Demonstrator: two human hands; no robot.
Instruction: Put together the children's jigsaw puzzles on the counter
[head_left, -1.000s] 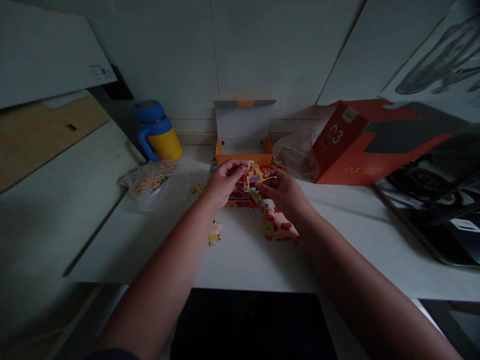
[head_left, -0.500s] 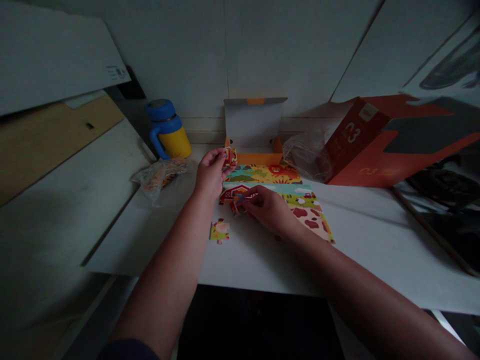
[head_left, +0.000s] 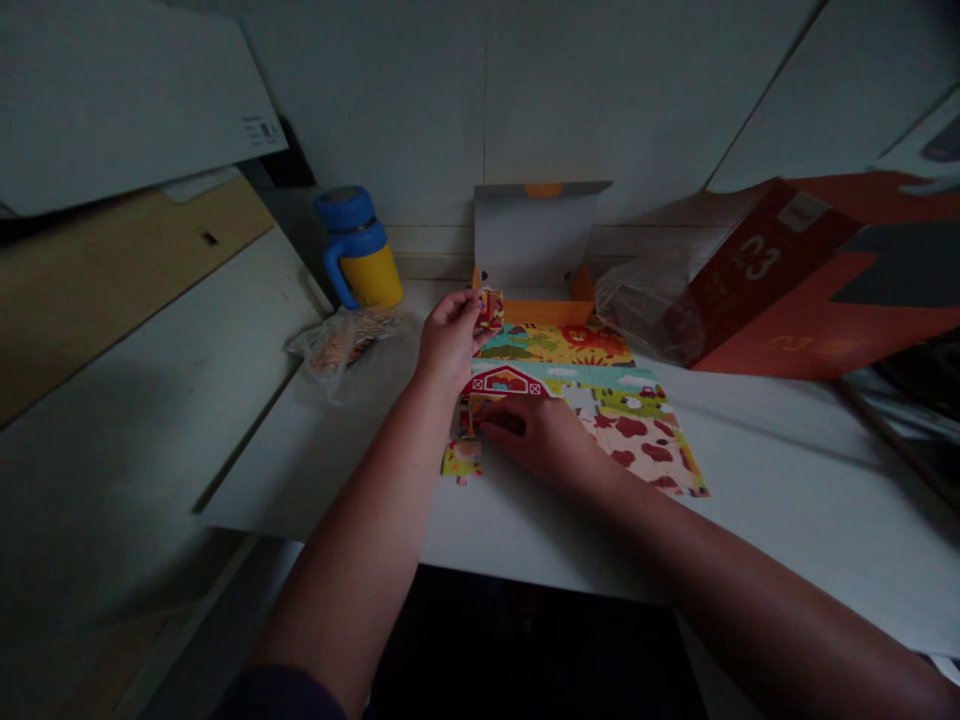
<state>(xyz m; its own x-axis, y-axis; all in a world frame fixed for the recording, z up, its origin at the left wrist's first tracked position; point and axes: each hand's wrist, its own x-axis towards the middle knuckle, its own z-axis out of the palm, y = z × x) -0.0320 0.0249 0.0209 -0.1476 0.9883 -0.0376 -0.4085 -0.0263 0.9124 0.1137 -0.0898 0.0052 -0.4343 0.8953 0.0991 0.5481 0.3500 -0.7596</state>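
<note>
My left hand pinches one or more red and yellow puzzle pieces above the far left part of a jigsaw puzzle. Joined pieces of the puzzle show a lion, a red barn and a brown-spotted cow. At the barn's lower edge, my right hand has its fingers closed on a puzzle piece, partly covered by the fingertips. Just below that piece lies a green puzzle piece with a pale shape on it. Part of the puzzle is hidden under my right hand.
An open orange box stands behind the puzzle. To the left are a blue and yellow bottle and a plastic bag of small orange-brown items. A clear plastic bag and a large red-orange box stand right.
My right hand has lowered its piece to the barn's lower left edge, above the green piece. The left hand still holds its pieces. The whole view has shifted slightly.
</note>
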